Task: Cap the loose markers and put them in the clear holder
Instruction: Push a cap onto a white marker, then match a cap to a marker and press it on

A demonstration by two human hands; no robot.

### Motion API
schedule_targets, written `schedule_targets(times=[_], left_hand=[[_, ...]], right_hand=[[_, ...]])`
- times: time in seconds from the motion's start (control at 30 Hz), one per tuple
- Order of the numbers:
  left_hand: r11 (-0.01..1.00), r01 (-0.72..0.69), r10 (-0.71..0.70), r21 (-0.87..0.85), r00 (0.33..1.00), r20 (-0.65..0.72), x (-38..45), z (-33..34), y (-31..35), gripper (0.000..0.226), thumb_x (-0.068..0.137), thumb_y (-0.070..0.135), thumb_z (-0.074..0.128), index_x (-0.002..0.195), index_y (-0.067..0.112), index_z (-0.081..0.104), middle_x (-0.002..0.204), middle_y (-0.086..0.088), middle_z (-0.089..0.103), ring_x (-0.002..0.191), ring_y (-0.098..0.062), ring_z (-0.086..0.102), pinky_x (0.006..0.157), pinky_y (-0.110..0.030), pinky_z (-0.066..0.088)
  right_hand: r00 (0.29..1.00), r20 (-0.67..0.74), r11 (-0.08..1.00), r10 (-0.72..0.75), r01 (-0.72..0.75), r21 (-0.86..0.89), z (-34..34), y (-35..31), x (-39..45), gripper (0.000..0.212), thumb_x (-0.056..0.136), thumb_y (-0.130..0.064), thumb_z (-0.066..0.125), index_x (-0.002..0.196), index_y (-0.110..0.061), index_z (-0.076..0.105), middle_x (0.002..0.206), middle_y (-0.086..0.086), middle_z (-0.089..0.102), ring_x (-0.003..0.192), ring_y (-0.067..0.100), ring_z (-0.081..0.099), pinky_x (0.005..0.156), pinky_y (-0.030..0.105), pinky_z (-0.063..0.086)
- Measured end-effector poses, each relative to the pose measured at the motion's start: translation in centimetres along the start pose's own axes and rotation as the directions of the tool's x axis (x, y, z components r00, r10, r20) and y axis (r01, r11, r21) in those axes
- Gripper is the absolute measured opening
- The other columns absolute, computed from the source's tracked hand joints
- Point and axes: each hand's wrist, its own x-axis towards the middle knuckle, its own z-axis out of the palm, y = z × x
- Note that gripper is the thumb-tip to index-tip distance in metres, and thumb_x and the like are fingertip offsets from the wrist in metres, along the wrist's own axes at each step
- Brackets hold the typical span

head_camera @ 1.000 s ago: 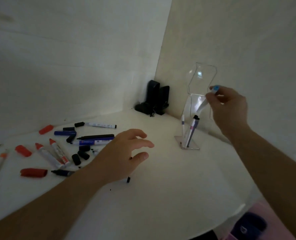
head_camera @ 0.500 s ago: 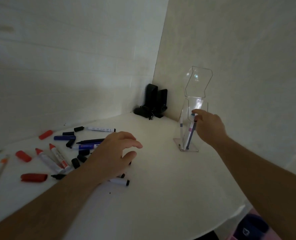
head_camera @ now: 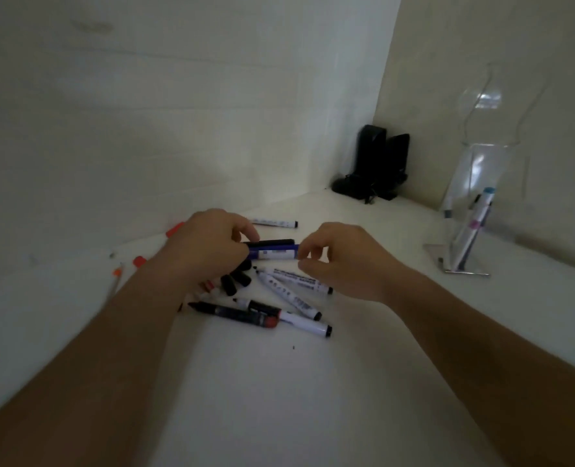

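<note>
The blue marker [head_camera: 272,253] lies level between both hands. Left hand [head_camera: 208,244] fingers clamp its 9 o'clock end; right hand [head_camera: 340,261] fingers pinch its 3 o'clock end. The holder [head_camera: 474,197] stands at 3 o'clock on the tabletop [head_camera: 313,382].

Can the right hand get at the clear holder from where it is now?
Probably yes. The right hand pinches the end of the blue marker, and bare table lies between it and the clear holder, whose top looks open, though the clear plastic is hard to read.

Print shows on the blue marker [head_camera: 272,253] and white markers [head_camera: 289,291], too blurred to read.
</note>
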Motion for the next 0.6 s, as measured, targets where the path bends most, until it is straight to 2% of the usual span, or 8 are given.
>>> schedule_targets(times=[0.13, 0.23, 0.33, 0.4, 0.5, 0.6], left_hand=[[0.998, 0.003, -0.003, 0.061, 1.000, -0.003, 0.2, 0.4, -0.6, 0.030, 0.085, 0.019, 0.058, 0.100, 0.043, 0.068, 0.091, 0.014, 0.061, 0.075, -0.007, 0.060, 0.065, -0.027, 0.054], [0.996, 0.071, -0.064, 0.063, 0.993, -0.097, 0.8, 0.2, -1.5, 0.029, 0.089, 0.018, 0.056, 0.101, 0.041, 0.071, 0.095, 0.012, 0.065, 0.075, -0.004, 0.060, 0.065, -0.024, 0.047], [0.986, 0.095, -0.072, 0.138, 0.984, -0.163, 1.1, -0.4, -1.9, 0.023, 0.094, 0.026, 0.057, 0.103, 0.042, 0.072, 0.094, 0.013, 0.063, 0.078, -0.004, 0.057, 0.070, -0.024, 0.043], [0.978, 0.067, -0.046, 0.198, 0.993, -0.109, 1.0, -0.1, -1.7, 0.017, 0.093, 0.034, 0.061, 0.103, 0.041, 0.073, 0.091, 0.015, 0.061, 0.081, -0.005, 0.058, 0.071, -0.023, 0.043], [0.957, 0.032, -0.030, 0.288, 0.999, -0.013, 0.8, 1.0, -1.1, 0.014, 0.090, 0.042, 0.067, 0.100, 0.039, 0.075, 0.079, 0.020, 0.057, 0.069, -0.002, 0.057, 0.060, -0.018, 0.041], [0.940, 0.046, -0.055, 0.337, 0.998, 0.017, 1.0, 1.4, -1.1, 0.017, 0.088, 0.046, 0.068, 0.101, 0.038, 0.076, 0.076, 0.020, 0.053, 0.070, -0.002, 0.055, 0.063, -0.022, 0.042]], right_hand=[[0.999, 0.047, 0.999, 0.010, -0.009, -0.037, 1.5, -0.2, 2.3, 0.018, 0.094, -0.043, 0.066, 0.108, -0.034, 0.071, 0.100, -0.011, 0.061, 0.086, 0.007, 0.057, 0.071, 0.022, 0.044], [0.994, 0.067, 0.992, 0.081, -0.087, 0.089, 2.8, 1.0, 2.3, 0.014, 0.093, -0.047, 0.067, 0.100, -0.036, 0.070, 0.093, -0.012, 0.063, 0.083, 0.009, 0.062, 0.071, 0.024, 0.050], [0.987, 0.117, 0.979, 0.112, -0.130, 0.157, 3.4, 1.7, 1.9, 0.018, 0.090, -0.055, 0.066, 0.099, -0.040, 0.068, 0.094, -0.014, 0.063, 0.084, 0.006, 0.062, 0.070, 0.023, 0.050], [0.987, 0.126, 0.980, 0.101, -0.120, 0.156, 3.2, 2.0, 1.7, 0.021, 0.089, -0.059, 0.066, 0.099, -0.041, 0.068, 0.095, -0.014, 0.062, 0.085, 0.006, 0.062, 0.074, 0.025, 0.052], [0.990, 0.125, 0.991, 0.063, -0.076, 0.108, 3.3, 2.0, 1.9, 0.017, 0.092, -0.056, 0.064, 0.096, -0.040, 0.069, 0.092, -0.013, 0.061, 0.082, 0.005, 0.060, 0.072, 0.024, 0.049], [0.993, 0.115, 0.995, 0.041, -0.050, 0.081, 3.4, 2.0, 1.9, 0.019, 0.097, -0.048, 0.058, 0.093, -0.035, 0.072, 0.091, -0.012, 0.061, 0.080, 0.004, 0.059, 0.070, 0.024, 0.048]])
